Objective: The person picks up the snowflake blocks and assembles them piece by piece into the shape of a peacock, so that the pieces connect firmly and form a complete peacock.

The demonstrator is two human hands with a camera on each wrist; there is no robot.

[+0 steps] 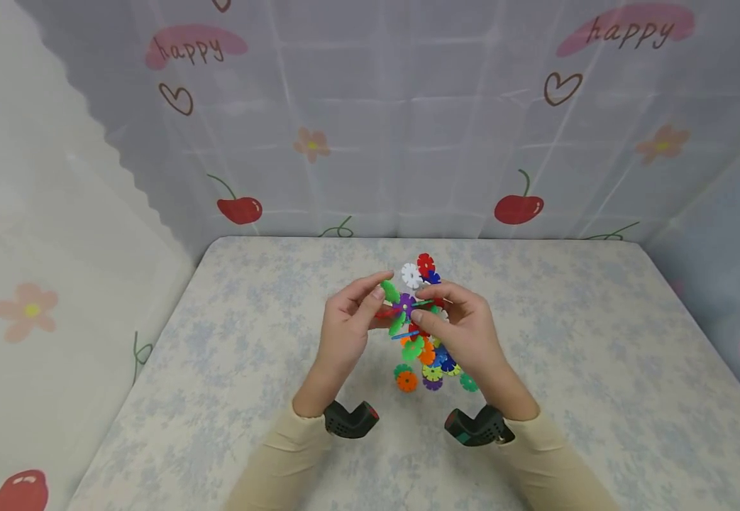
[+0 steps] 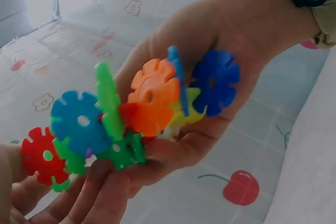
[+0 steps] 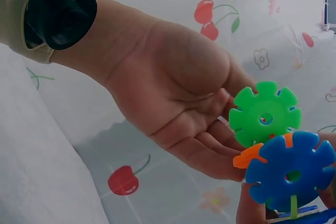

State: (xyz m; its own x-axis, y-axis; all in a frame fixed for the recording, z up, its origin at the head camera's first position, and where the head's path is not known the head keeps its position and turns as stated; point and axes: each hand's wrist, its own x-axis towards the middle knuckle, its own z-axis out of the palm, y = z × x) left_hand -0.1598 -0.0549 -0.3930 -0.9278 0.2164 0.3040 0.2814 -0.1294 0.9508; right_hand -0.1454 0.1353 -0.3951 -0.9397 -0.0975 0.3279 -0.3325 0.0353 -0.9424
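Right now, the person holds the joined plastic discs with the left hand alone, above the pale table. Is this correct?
Not with the left hand alone: the head view shows the right hand also gripping the joined plastic discs above the pale table.

Multicoloured round notched plastic disc cluster (image 1: 404,306): between left hand (image 1: 349,319) and right hand (image 1: 472,328), over pale patterned table (image 1: 216,348); grey cherry-printed curtain (image 1: 395,156) behind table.

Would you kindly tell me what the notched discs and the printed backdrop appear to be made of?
Notched discs: probably smooth moulded plastic, given their even, bright colour and crisp slots. Printed backdrop: thin sheeting with slight sheen and fold lines, perhaps plastic or coated fabric.
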